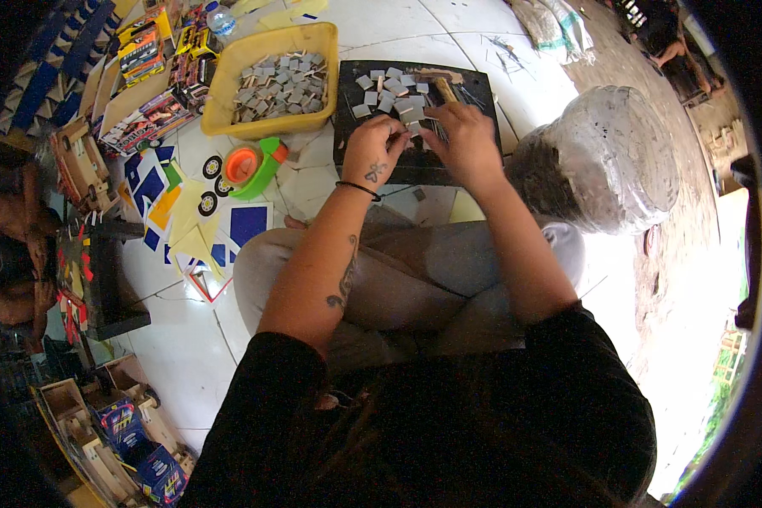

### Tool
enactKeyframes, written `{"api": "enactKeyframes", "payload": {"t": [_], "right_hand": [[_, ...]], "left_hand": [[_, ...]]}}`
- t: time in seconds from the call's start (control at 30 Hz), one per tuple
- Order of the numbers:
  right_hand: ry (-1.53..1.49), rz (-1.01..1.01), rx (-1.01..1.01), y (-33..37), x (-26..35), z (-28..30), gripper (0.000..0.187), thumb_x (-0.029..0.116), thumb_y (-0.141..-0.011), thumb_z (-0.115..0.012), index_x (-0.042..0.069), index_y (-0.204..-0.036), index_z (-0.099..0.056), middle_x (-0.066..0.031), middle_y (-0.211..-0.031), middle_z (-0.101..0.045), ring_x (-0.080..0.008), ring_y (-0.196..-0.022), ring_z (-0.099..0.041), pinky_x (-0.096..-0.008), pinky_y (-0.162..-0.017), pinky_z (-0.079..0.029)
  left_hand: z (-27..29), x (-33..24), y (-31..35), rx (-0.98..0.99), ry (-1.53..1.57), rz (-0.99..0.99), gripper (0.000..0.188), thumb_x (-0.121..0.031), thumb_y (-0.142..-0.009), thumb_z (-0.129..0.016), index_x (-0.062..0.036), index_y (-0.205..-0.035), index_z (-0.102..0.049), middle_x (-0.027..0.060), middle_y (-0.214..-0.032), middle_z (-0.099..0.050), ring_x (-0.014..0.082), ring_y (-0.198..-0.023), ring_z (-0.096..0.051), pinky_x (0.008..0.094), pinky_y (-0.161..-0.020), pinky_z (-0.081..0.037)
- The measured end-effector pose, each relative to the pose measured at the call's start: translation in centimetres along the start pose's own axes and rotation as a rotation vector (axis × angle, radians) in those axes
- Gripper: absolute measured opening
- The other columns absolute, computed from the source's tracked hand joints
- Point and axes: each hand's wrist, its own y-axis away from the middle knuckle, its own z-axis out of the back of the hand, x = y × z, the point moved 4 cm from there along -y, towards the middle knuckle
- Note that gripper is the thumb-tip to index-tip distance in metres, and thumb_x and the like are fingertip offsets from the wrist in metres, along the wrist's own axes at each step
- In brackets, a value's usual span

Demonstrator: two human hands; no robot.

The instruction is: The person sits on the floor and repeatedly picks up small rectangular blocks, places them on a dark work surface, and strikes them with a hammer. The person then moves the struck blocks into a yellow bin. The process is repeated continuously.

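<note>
Both hands meet above a low black block [347, 157] in front of my crossed legs. My left hand [376, 142] is closed, with thumb and fingers pinched at a small grey square piece [413, 127]. From the other side my right hand [467, 140] reaches the same spot, its fingers curled and slightly blurred; what they pinch is hidden. Several loose grey square pieces [387, 102], some with short wooden sticks, lie on the block just beyond my left hand. A wooden-handled tool [442, 85], perhaps a hammer, lies at the block's far side beside thin nails or rods.
A yellow basin [210, 127] full of similar grey pieces stands at the far left. Nearby are a green-and-orange tape dispenser [267, 169], small black wheels [208, 203] and coloured paper sheets [250, 224]. To the right sits a plastic-wrapped bundle [618, 161]. Another person [34, 245] sits at far left.
</note>
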Motion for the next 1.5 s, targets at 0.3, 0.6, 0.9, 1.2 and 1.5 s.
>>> {"api": "enactKeyframes", "payload": {"t": [0.3, 0.6, 0.9, 1.2, 1.5], "right_hand": [[-0.05, -0.31, 0.154, 6.3, -4.6, 1.4, 0.059, 0.011, -0.08, -0.06, 0.002, -0.132, -0.033, -0.0218, -0.112, -0.051, -0.0354, -0.094, -0.059, -0.0424, -0.078, -0.05], [-0.347, -0.344, 0.178, 11.5, 1.2, 9.9, 0.04, 0.005, -0.089, -0.047, 0.004, -0.129, -0.044, -0.0218, -0.099, -0.058, -0.0366, -0.085, -0.06, -0.0413, -0.074, -0.049], [-0.114, -0.274, 0.207, 12.4, 2.9, 10.4, 0.048, 0.008, -0.088, -0.048, 0.017, -0.135, -0.039, -0.0151, -0.095, -0.055, -0.0356, -0.077, -0.06, -0.0443, -0.064, -0.049], [-0.183, -0.301, 0.142, 12.8, 1.9, 10.4, 0.047, 0.01, -0.088, -0.049, 0.017, -0.133, -0.041, -0.016, -0.095, -0.056, -0.0363, -0.079, -0.06, -0.0438, -0.066, -0.05], [-0.178, -0.284, 0.184, 13.3, 1.8, 9.7, 0.048, 0.008, -0.087, -0.05, 0.015, -0.133, -0.041, -0.0158, -0.097, -0.057, -0.0358, -0.082, -0.06, -0.0438, -0.069, -0.05]], "left_hand": [[-0.6, 0.6, 0.5, -0.061, 0.067, 0.012, 0.011, -0.01, -0.079, -0.064, -0.0001, -0.076, -0.06, 0.0106, -0.074, -0.058, 0.0238, -0.06, -0.058, 0.0329, -0.058, -0.047], [-1.0, 1.2, 0.9, -0.102, 0.071, -0.041, 0.012, -0.012, -0.081, -0.064, -0.001, -0.078, -0.06, 0.0086, -0.074, -0.057, 0.0205, -0.06, -0.056, 0.0306, -0.056, -0.046], [-1.5, 1.8, 1.0, -0.099, 0.028, -0.045, 0.013, -0.013, -0.083, -0.063, -0.0012, -0.078, -0.059, 0.0073, -0.073, -0.055, 0.0193, -0.058, -0.054, 0.0311, -0.057, -0.045], [-1.5, 1.7, 1.2, -0.117, -0.006, -0.081, 0.014, -0.012, -0.083, -0.063, -0.001, -0.077, -0.058, 0.0075, -0.071, -0.052, 0.019, -0.057, -0.052, 0.0318, -0.056, -0.044], [-1.7, 2.1, 1.3, -0.131, 0.032, -0.064, 0.014, -0.013, -0.083, -0.063, -0.0019, -0.076, -0.058, 0.0077, -0.072, -0.053, 0.0194, -0.057, -0.052, 0.0322, -0.055, -0.044]]}}
